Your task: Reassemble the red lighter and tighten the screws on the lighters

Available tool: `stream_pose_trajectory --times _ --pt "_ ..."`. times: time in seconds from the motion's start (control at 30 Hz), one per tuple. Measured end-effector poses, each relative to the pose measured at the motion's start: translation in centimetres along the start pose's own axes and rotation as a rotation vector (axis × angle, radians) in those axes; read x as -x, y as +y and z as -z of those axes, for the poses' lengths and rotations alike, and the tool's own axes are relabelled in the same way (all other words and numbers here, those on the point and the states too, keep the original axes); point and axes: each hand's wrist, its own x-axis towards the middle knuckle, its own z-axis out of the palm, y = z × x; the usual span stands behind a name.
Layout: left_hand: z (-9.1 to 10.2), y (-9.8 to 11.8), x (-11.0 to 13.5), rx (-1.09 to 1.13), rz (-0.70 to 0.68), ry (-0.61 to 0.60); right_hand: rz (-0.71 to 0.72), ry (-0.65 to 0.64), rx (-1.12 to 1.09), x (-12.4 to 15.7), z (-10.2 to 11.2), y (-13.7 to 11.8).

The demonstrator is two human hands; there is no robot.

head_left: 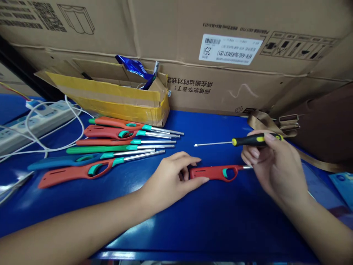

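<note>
A red long-nosed lighter point(208, 173) with a teal trigger lies flat on the blue table. Around its handle end curves my left hand point(172, 176), thumb by the lower edge and forefinger raised just above the upper edge, with a gap between them. My right hand point(281, 169) grips a screwdriver point(249, 140) by its black and yellow handle, the thin shaft pointing left above the table. Part of the lighter's metal nozzle disappears behind my right fingers; whether they touch it I cannot tell.
Several lighters point(110, 149) in red, green and blue lie side by side at left. Behind them stands an open yellow-taped box point(116, 103). A white power strip point(35, 123) with cables sits far left, a brown strap point(311, 160) at right. Large cartons point(165, 36) wall off the back.
</note>
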Motion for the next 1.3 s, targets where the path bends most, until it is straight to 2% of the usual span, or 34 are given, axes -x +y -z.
stream_pose_trajectory --times 0.1,0.23,0.4,0.63,0.87,1.07,1.2,1.3 --pt "0.2 0.5 -0.2 0.162 0.087 0.107 0.019 -0.008 0.014 0.1 0.0 0.0" --pt "0.7 1.0 -0.5 0.303 0.119 0.140 -0.016 -0.017 0.012 0.1 -0.1 0.0" --pt "1.2 1.4 -0.6 0.329 0.165 0.167 -0.035 -0.060 0.048 0.1 0.0 -0.2" --pt "1.4 1.6 -0.7 0.319 0.175 0.185 -0.017 -0.030 0.054 0.0 0.2 -0.2" --pt "1.2 1.4 -0.7 0.307 0.135 0.158 0.016 -0.018 0.081 0.1 0.2 -0.3" --pt "1.2 1.1 -0.6 0.177 0.065 0.116 0.144 0.005 0.241 0.4 0.9 -0.2" --pt "1.3 1.1 -0.6 0.118 0.023 0.031 0.235 -0.026 0.270 0.9 1.0 -0.9" --pt "1.4 1.0 -0.7 0.105 -0.018 -0.005 0.224 -0.084 0.240 1.0 0.9 -1.4"
